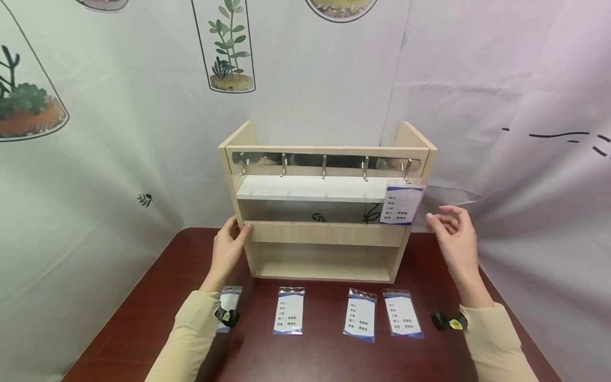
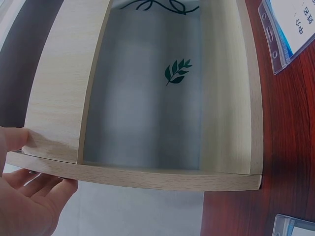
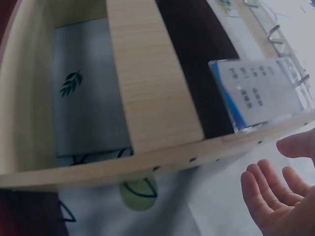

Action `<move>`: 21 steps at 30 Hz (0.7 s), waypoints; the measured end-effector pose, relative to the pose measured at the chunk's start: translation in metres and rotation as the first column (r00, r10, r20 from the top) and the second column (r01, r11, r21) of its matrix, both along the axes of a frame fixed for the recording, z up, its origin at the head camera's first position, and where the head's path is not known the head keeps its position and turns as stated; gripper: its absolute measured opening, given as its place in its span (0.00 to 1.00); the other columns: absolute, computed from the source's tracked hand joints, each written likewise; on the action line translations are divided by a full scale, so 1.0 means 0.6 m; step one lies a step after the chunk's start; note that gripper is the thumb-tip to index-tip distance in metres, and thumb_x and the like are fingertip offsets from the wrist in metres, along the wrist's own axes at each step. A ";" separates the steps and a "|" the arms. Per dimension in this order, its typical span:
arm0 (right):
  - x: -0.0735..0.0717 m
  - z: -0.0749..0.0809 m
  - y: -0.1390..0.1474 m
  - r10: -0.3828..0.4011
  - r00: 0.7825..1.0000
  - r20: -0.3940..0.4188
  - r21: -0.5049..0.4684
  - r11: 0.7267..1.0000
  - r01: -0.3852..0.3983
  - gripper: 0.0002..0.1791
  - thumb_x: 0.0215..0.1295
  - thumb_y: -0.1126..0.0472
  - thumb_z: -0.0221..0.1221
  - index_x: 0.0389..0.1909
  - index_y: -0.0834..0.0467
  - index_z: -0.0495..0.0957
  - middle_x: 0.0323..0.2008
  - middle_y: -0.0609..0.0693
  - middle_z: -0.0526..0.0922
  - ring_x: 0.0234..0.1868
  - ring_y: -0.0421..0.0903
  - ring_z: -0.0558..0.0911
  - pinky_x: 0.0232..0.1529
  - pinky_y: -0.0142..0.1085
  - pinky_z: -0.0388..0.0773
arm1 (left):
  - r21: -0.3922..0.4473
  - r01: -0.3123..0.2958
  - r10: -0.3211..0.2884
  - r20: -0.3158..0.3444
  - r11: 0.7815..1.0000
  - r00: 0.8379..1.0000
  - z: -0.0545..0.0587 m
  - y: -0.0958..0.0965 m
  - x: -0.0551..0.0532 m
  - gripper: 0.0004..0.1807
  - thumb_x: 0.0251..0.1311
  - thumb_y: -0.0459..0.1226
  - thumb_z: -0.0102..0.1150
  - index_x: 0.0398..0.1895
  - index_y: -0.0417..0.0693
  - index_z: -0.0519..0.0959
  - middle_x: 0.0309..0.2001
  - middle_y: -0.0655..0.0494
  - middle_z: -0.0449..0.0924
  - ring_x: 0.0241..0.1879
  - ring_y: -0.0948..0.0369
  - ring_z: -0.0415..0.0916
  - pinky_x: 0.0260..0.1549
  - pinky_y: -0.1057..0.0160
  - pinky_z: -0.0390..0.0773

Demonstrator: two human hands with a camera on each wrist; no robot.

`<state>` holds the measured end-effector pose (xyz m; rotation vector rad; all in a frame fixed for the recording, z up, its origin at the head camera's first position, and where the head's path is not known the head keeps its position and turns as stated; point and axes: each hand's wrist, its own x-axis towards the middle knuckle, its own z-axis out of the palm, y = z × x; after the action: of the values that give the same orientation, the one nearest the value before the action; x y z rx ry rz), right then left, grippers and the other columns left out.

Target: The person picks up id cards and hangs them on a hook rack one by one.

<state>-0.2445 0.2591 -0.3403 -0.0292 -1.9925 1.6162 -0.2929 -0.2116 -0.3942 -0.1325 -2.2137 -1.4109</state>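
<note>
A small light-wood shelf (image 1: 326, 234) stands on the table, with a metal strip of several hooks (image 1: 324, 165) along its top. My left hand (image 1: 226, 249) grips the shelf's left side panel, thumb on the front and fingers round the outer side, as the left wrist view also shows. From the rightmost hook hangs a clear-sleeved name badge (image 1: 402, 204), also seen in the right wrist view as a badge (image 3: 258, 93). Just right of it, apart from the shelf, my right hand (image 1: 455, 239) is raised with loosely bent fingers and nothing in them.
Several more name badges lie on the dark red table (image 1: 315, 361) before the shelf: one badge (image 1: 288, 312) left of centre, two badges (image 1: 360, 315) to the right, and a badge (image 1: 231, 300) partly behind the left wrist. A printed curtain (image 1: 324, 95) hangs behind.
</note>
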 end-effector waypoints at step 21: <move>0.011 -0.112 0.047 -0.072 0.983 0.170 0.367 0.930 0.004 0.24 0.72 0.48 0.60 0.60 0.61 0.78 0.45 0.49 0.87 0.34 0.18 0.75 0.35 0.18 0.72 | 0.008 0.013 -0.013 -0.018 1.000 1.000 -0.002 0.000 -0.001 0.29 0.70 0.46 0.61 0.67 0.37 0.72 0.61 0.36 0.77 0.56 0.45 0.80 0.52 0.45 0.79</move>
<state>-0.2380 0.2876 -0.4078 -0.0749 -2.3906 1.2310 -0.2936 -0.2114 -0.3953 -0.1560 -2.1965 -1.4200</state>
